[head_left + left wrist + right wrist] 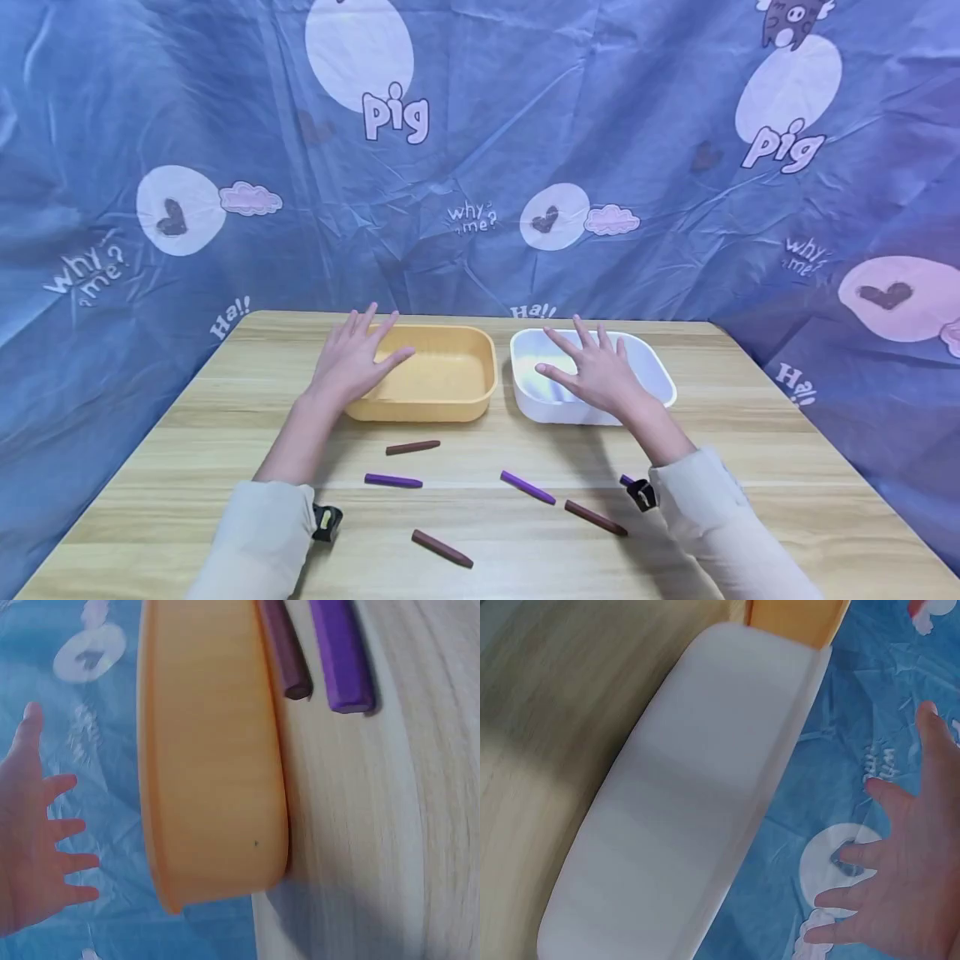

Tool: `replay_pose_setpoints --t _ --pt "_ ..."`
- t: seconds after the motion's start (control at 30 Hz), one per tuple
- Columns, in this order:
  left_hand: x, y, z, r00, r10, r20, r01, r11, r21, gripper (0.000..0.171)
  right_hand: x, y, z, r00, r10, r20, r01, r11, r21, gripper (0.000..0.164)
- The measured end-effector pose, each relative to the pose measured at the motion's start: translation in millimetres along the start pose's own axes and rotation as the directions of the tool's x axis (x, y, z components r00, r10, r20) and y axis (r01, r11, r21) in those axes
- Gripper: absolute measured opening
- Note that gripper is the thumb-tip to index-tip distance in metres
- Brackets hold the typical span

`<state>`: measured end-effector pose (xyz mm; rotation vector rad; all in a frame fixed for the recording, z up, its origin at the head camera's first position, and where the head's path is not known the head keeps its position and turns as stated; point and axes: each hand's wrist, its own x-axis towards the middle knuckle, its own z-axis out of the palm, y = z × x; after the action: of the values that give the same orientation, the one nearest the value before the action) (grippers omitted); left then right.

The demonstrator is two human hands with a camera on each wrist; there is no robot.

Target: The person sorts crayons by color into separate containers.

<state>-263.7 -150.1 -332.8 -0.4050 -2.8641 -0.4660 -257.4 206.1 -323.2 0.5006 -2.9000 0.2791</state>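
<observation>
My left hand (349, 358), fingers spread, hovers over the left side of a yellow-orange tray (491, 387) and holds nothing. Above the white tray (592, 412) my right hand (600, 375) is spread the same way, also holding nothing. Nearer to me on the table lie brown crayons (442, 549) and purple crayons (393, 481), several in all. One purple crayon (627, 480) is partly hidden by the right wrist's black strap. In the left wrist view, a brown crayon (286, 652) and a purple crayon (343, 660) lie beside the yellow-orange tray.
The two trays stand side by side towards the back of the wooden table (225, 400). Behind and around it hangs a blue printed cloth (465, 150). Both wrists carry a small black mount (327, 523).
</observation>
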Motion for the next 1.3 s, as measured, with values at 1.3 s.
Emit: replay_pose_setpoints --t 1.3 --pt "-31.6 -81.5 16.7 0.96 -0.097 0.263 0.28 0.398 -0.873 0.061 -81.6 -110.1 36.0 0.88 -0.468 0.082 0.434 0.863 0.259 0.038"
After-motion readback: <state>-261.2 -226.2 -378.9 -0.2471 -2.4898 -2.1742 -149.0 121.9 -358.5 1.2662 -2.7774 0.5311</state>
